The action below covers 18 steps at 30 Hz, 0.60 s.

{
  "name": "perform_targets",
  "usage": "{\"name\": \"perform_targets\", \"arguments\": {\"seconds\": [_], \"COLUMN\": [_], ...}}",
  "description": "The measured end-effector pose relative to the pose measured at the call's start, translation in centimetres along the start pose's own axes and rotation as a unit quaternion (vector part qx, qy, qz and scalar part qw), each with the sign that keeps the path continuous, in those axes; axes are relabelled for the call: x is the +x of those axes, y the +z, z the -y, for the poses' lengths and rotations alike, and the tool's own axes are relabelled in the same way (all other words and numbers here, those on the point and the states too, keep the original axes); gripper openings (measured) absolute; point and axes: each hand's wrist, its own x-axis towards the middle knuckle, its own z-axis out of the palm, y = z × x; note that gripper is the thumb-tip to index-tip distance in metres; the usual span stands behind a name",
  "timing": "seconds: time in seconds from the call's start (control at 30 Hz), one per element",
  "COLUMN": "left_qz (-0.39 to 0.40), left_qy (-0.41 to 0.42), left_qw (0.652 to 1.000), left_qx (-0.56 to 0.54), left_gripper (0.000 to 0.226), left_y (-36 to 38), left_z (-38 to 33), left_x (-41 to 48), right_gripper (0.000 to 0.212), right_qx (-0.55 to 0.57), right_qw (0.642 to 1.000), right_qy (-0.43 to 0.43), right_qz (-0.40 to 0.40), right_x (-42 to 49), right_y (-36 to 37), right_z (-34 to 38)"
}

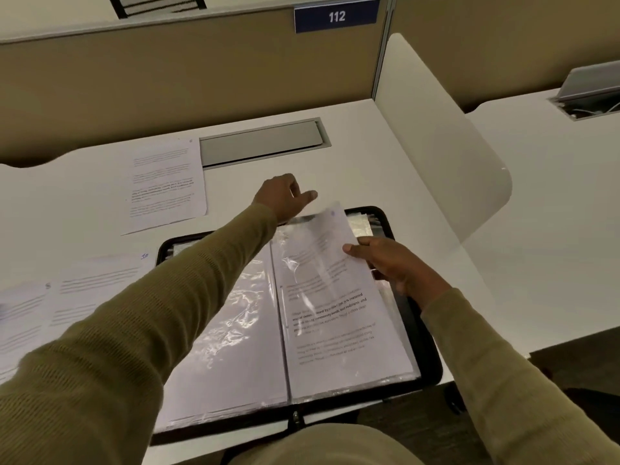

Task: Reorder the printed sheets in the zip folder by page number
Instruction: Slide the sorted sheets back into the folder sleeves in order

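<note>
A black zip folder (426, 333) lies open on the white desk, its clear plastic sleeves (235, 330) spread over both halves. A printed sheet (332, 283) sits at an angle over the right half, partly in the top sleeve. My right hand (392, 266) pinches that sheet at its right edge, thumb on top. My left hand (285, 196) reaches across to the top of the right sleeve, fingers curled at its upper edge; what they grip is hidden. Another printed sheet (167, 182) lies on the desk behind the folder.
Two more sheets (84, 290) lie at the left, one marked 10 by hand. A grey cable flap (261, 142) is set in the desk behind. A white divider panel (439, 135) stands at the right, a tan partition with sign 112 (336, 17) at the back.
</note>
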Motion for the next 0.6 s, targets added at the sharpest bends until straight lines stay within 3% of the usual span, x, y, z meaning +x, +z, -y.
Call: {"name": "perform_targets", "arguments": {"seconds": [0.07,0.13,0.2,0.3,0.4,0.5,0.6], "left_qz": [0.073,0.172,0.218,0.233,0.196,0.154,0.132], "left_qy": [-0.056,-0.120,-0.166,-0.190,-0.213,-0.259,-0.285], "left_qw": [0.993,0.955,0.914,0.894,0.911,0.911,0.908], "left_qx": [-0.071,-0.209,-0.298,-0.333,-0.295,-0.283,-0.277], "left_gripper": [0.067,0.085,0.090,0.082,0.048,0.054,0.049], "left_y": [-2.2,-4.7,-6.7,-8.6,-8.9,-8.7,-7.7], "left_z": [0.4,1.2,3.0,6.6,11.1,16.2,19.8], "left_x": [-1.6,-3.4,-4.9,-6.3,-7.0,-7.9,-8.8], "right_gripper": [0.031,0.043,0.051,0.050,0.042,0.046,0.067], "right_qx": [0.024,0.028,0.019,0.008,-0.027,-0.131,-0.287], "right_qw": [0.999,0.997,0.995,0.994,0.992,0.983,0.925], "right_qy": [-0.028,-0.053,-0.057,-0.048,-0.064,-0.132,-0.218], "right_qz": [0.011,0.042,0.077,0.102,0.101,0.005,-0.117], "right_x": [-0.8,-1.5,-1.7,-1.6,-1.4,-1.0,0.1], "right_y": [1.9,4.4,7.3,11.9,16.3,20.8,24.2], "right_z": [1.7,3.3,4.4,5.1,4.7,3.1,-0.2]}}
